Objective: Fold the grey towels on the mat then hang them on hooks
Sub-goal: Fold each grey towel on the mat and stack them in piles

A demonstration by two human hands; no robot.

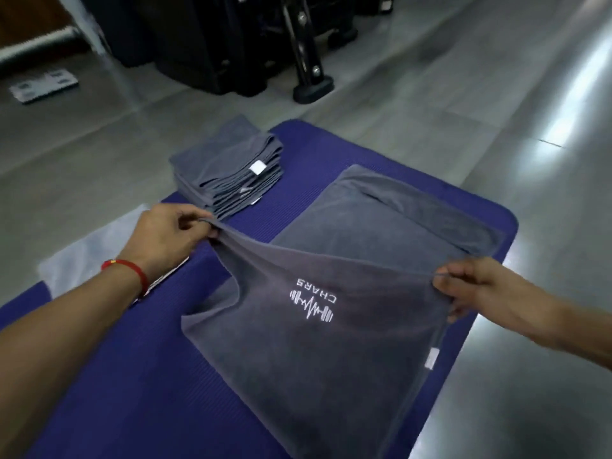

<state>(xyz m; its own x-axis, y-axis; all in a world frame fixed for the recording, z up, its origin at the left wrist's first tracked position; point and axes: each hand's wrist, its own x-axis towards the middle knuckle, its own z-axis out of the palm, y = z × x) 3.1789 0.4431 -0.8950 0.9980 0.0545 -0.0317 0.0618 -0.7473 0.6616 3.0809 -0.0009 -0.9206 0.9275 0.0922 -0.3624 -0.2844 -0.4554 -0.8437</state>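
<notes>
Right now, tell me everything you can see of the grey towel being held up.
The grey towel looks like soft microfibre, with a stitched hem and a small white tag on its right edge. A white logo, a barbell with a pulse line and the word CHARS, faces the camera upside down. The left hand and the right hand each pinch a corner of its lifted near end, so that part hangs taut between them. The far end lies flat on the blue mat, its far edge turned over.
</notes>
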